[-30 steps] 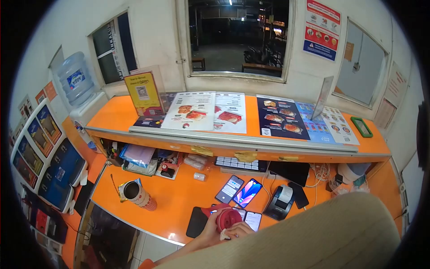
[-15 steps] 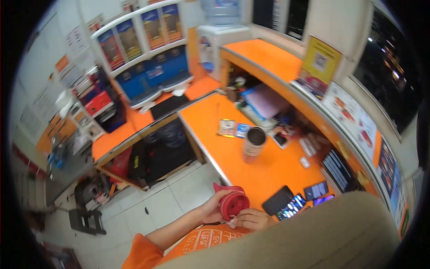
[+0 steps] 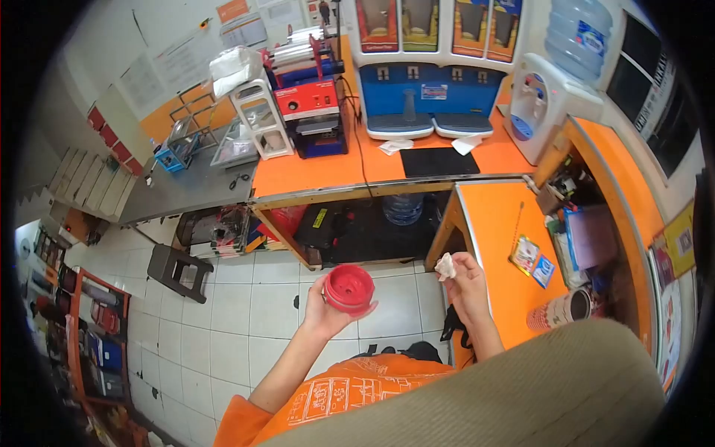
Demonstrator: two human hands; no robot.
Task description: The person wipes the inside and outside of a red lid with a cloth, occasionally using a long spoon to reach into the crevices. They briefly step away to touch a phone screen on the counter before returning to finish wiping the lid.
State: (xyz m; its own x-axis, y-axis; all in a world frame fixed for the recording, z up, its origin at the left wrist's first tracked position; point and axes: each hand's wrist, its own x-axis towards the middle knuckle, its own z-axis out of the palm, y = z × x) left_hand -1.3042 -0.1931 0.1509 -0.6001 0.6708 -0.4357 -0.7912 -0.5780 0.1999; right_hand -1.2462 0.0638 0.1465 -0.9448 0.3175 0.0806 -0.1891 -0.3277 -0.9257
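Note:
My left hand (image 3: pixel 322 316) is closed round the side of a red round lid (image 3: pixel 350 289), held over the tiled floor in front of my orange shirt. The lid's recessed face is turned up toward me. To the right, near the edge of the orange counter (image 3: pixel 488 223), my right hand (image 3: pixel 469 287) pinches a crumpled white tissue (image 3: pixel 445 267). The two hands are apart. A tall patterned cup (image 3: pixel 550 313) without a lid lies toward the right on that counter, its dark opening showing. Two small sachets (image 3: pixel 526 254) rest farther back on it.
Ahead, a blue drink dispenser (image 3: pixel 424 93) and a red-and-blue cup sealer (image 3: pixel 309 112) stand on the back counter. A water dispenser (image 3: pixel 551 104) is in the right corner. A dark stool (image 3: pixel 179 270) stands on the floor at left. Shelves (image 3: pixel 100 335) line the far left.
My view has swung left toward the back counter. My hands, both at the lid before, have separated: the left keeps the lid, the right now holds the tissue off to the right.

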